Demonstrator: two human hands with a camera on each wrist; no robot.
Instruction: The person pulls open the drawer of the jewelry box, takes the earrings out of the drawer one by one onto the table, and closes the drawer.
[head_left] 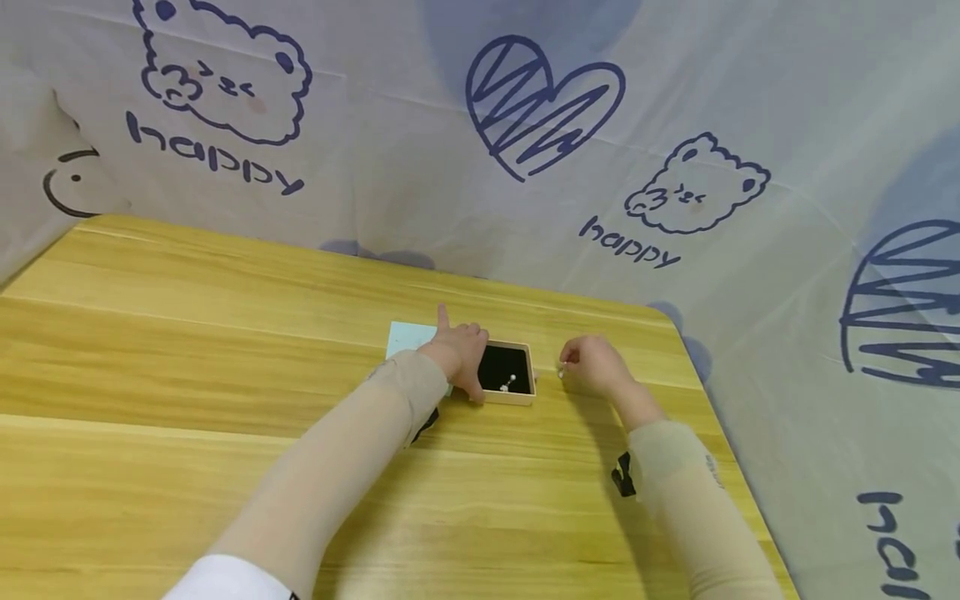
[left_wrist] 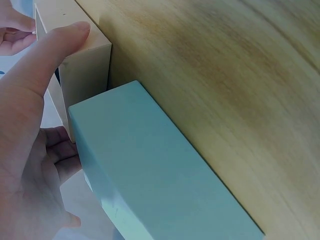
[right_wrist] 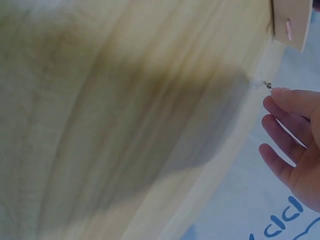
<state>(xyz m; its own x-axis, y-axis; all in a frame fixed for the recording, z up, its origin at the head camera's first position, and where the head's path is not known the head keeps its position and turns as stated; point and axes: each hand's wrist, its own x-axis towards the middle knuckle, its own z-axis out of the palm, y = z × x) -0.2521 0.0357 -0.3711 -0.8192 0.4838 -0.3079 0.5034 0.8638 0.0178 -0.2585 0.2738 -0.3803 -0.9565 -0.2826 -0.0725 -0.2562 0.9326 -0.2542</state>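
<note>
A small cream box [head_left: 517,400] with a black inside sits at the table's far middle, an earring [head_left: 508,384] with a white bead lying in it. My left hand [head_left: 459,350] grips this box across its left end, thumb on the near wall [left_wrist: 85,60] and fingers at the far side. Against that end stands a light blue box sleeve [left_wrist: 145,160], partly hidden under the left hand in the head view. To the right, my right hand [head_left: 596,365] pinches another earring [right_wrist: 256,83] by its metal end between thumb and forefinger, its clear or whitish bead pointing away.
The wooden table [head_left: 225,500] ends just behind the boxes and slopes off at the right edge. A printed white cloth [head_left: 390,183] hangs behind it. From the cream box's right end sticks a small pink pull tab [right_wrist: 288,30].
</note>
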